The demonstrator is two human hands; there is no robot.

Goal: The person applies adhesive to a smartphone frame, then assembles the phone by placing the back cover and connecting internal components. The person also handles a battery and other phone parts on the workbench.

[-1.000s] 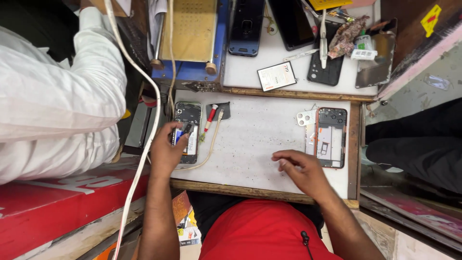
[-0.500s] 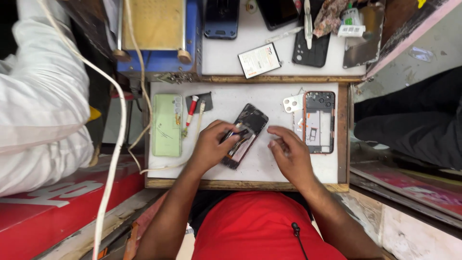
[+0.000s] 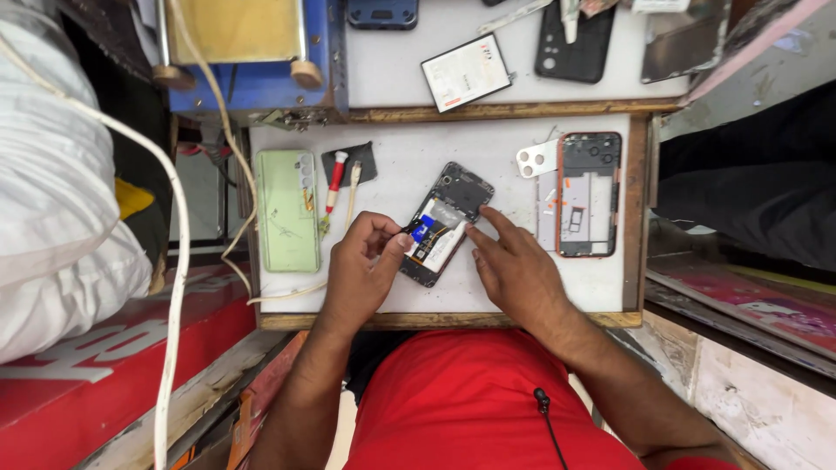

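Note:
An opened black phone point(image 3: 446, 223) lies tilted in the middle of the small white work board point(image 3: 409, 287); its insides show, with a small blue part near its left edge. My left hand point(image 3: 361, 261) pinches the phone's left edge at that blue part. My right hand point(image 3: 515, 265) lies on the board with its fingers spread, and the fingertips touch the phone's right edge. A pale green back cover point(image 3: 286, 209) lies flat on the board's left side, apart from both hands.
A red-handled screwdriver point(image 3: 334, 181) and a black pad point(image 3: 350, 162) lie beside the green cover. An orange-rimmed phone frame point(image 3: 589, 193) and a white camera piece point(image 3: 535, 159) lie at right. The shelf behind holds a white battery point(image 3: 466, 71), a black phone point(image 3: 575, 43) and a blue machine point(image 3: 248, 52). Other people sit on both sides.
The black phone has come from the board's left side to the middle, leaving the green back cover behind. My right hand moved from resting flat onto the phone's right edge.

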